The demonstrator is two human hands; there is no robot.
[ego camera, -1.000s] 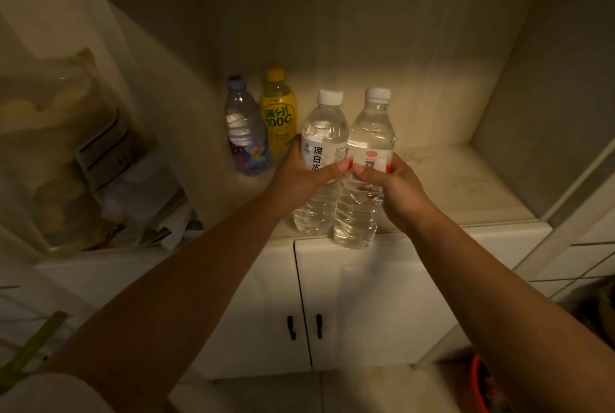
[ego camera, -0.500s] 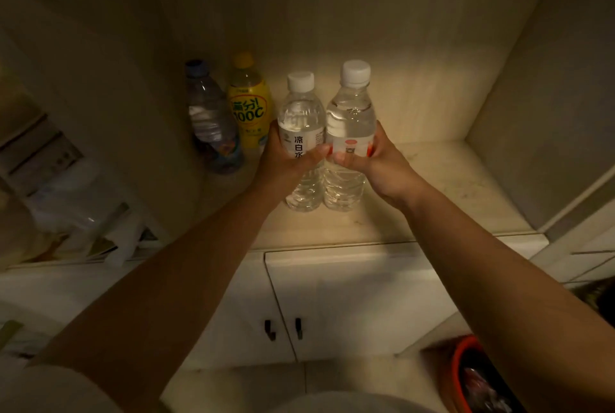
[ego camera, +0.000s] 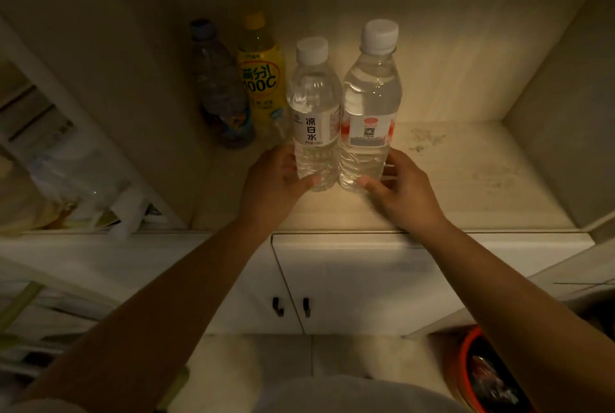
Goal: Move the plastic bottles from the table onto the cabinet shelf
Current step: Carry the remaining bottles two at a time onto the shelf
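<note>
Two clear water bottles with white caps stand upright and touching on the pale cabinet shelf (ego camera: pixel 466 186). The left one (ego camera: pixel 314 103) has a white label with black characters; the right one (ego camera: pixel 369 96) has a red-and-white label. My left hand (ego camera: pixel 273 186) curls around the base of the white-label bottle, thumb on its front. My right hand (ego camera: pixel 402 193) wraps the base of the red-label bottle, its fingers blurred. Behind them to the left stand a yellow drink bottle (ego camera: pixel 263 80) and a clear bottle with a blue cap (ego camera: pixel 219 93).
The shelf is boxed in by a back wall and side walls. Closed white cabinet doors (ego camera: pixel 349 279) with small dark handles sit below it. Plastic bags and papers (ego camera: pixel 50 163) fill the compartment on the left. An orange-rimmed bin (ego camera: pixel 482 376) stands on the floor at lower right.
Both bottles went from the shelf's front edge deeper onto the shelf and now stand on it. My hands slid down from the labels to the bases. The view came closer.
</note>
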